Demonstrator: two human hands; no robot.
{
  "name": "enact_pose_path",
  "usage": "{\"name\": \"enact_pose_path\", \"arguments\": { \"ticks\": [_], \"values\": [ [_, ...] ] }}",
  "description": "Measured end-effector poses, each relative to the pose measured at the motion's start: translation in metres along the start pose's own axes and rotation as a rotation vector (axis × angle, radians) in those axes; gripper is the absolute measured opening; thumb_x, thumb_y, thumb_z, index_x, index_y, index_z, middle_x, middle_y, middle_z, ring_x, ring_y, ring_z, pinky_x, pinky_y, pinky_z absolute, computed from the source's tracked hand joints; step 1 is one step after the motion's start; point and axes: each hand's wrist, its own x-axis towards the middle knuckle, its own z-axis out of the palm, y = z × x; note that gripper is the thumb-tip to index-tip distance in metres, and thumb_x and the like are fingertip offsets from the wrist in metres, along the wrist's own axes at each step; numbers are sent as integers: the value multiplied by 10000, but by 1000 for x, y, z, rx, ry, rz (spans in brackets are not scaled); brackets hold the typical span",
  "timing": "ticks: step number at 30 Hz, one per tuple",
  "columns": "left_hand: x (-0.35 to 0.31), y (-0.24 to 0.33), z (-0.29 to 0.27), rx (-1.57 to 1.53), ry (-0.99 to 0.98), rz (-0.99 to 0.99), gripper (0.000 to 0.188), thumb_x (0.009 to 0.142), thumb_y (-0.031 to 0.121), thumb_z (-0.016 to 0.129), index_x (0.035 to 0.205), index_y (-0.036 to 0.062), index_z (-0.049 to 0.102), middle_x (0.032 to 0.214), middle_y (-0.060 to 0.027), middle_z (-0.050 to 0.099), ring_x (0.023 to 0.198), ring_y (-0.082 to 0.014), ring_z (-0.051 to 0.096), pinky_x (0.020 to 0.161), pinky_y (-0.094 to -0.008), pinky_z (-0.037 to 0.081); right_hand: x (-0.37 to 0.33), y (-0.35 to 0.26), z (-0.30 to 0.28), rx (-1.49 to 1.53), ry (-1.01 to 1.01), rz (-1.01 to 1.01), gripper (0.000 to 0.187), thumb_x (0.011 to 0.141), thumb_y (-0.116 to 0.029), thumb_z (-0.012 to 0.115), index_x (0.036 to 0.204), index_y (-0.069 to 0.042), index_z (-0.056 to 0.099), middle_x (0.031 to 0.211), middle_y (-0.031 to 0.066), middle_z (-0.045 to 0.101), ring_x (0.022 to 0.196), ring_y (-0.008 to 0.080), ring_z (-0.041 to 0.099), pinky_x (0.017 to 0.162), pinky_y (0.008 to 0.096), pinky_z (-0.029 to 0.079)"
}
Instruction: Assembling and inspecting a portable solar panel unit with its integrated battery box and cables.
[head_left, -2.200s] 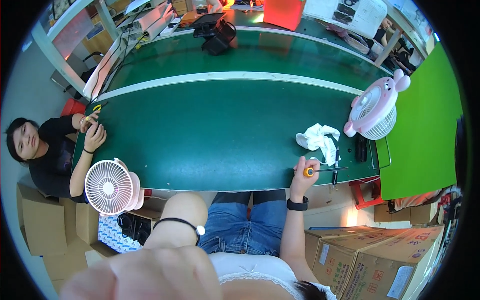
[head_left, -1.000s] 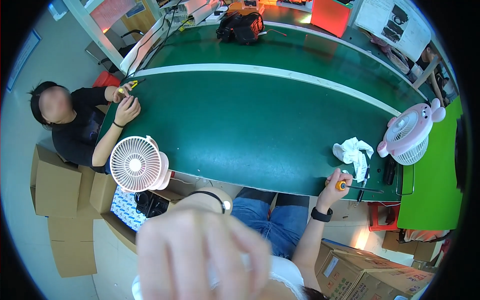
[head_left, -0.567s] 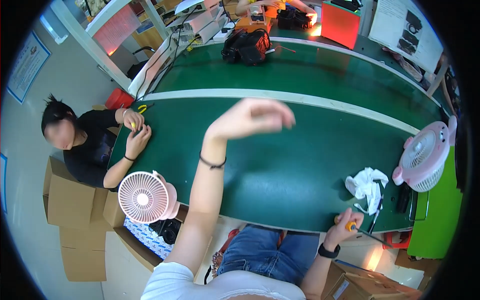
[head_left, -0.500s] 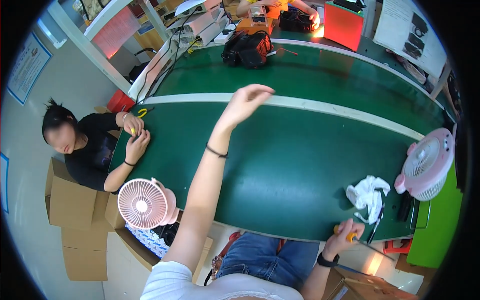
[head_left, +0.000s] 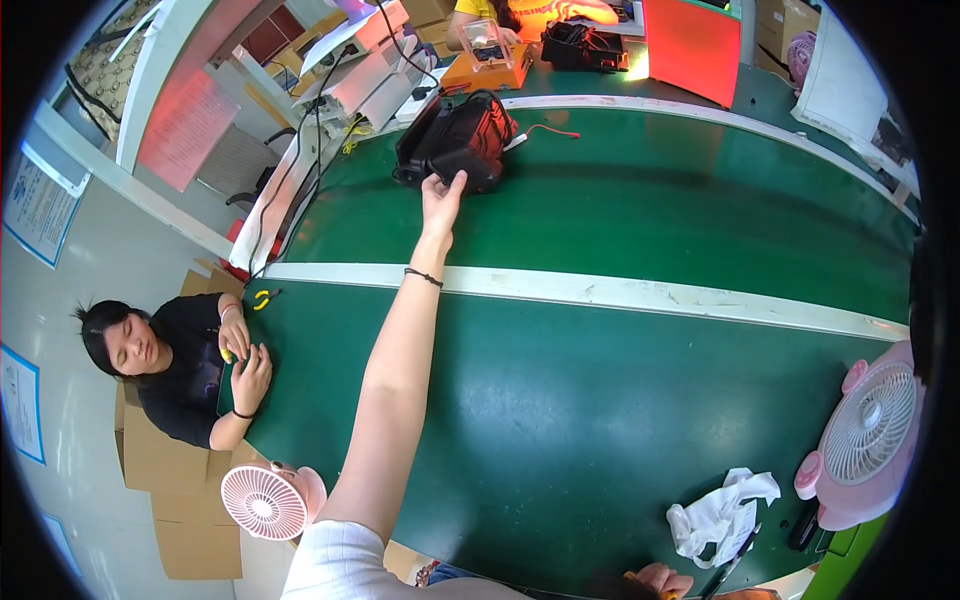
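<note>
My left hand (head_left: 440, 205) reaches far across the green table. Its thumb and fingers grip the near edge of a bulky black device (head_left: 455, 140), whose exact kind I cannot make out. My right hand (head_left: 664, 577) is low at the table's near edge, partly cut off by the picture's rim. It is closed round a screwdriver (head_left: 669, 595); only bits of its orange handle show now. Close by lie a crumpled white cloth or bag (head_left: 715, 520) and a thin black pen-like tool (head_left: 735, 560).
A white ledge (head_left: 600, 288) divides the green table. Pink fans stand at the right (head_left: 865, 440) and near left (head_left: 265, 503). A co-worker (head_left: 185, 370) sits at the left beside yellow-handled pliers (head_left: 264, 299). Another person's hands are at the far side, near an orange box (head_left: 488, 70).
My left hand has moved forward over the ledge and taken hold of the black device, which has shifted slightly. The view has tilted forward. My right hand still holds the screwdriver, now lower in view.
</note>
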Motion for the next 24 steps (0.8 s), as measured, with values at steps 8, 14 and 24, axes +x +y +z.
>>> {"name": "enact_pose_path", "arguments": {
  "ticks": [8, 14, 24],
  "values": [
    [-96, 54, 0, 398, 228, 435, 602, 854, 285, 752, 1267, -73, 501, 1162, -284, 604, 1092, -412, 591, 975, -454, 452, 36, -3, 86, -556, 671, -56, 327, 962, -33, 606, 803, -138, 340, 649, -28, 336, 526, 66, 340, 496, 234, 280],
    [-208, 121, -27, 573, 108, 614, 459, 924, 190, 656, 1287, -50, 509, 1186, -273, 576, 1102, -441, 568, 938, -479, 469, 31, -4, 86, -639, 394, -56, 270, 976, -44, 602, 822, -107, 389, 659, 4, 458, 557, 83, 464, 521, 225, 385],
    [-434, 182, -49, 853, -169, 647, 413, 885, 128, 666, 1266, 2, 567, 1101, -196, 610, 945, -377, 649, 766, -443, 556, 1, -11, 109, -385, 116, 218, 231, 1000, -114, 590, 850, -106, 415, 1049, 109, 611, 608, 53, 494, 489, 198, 441]
  ]
}}
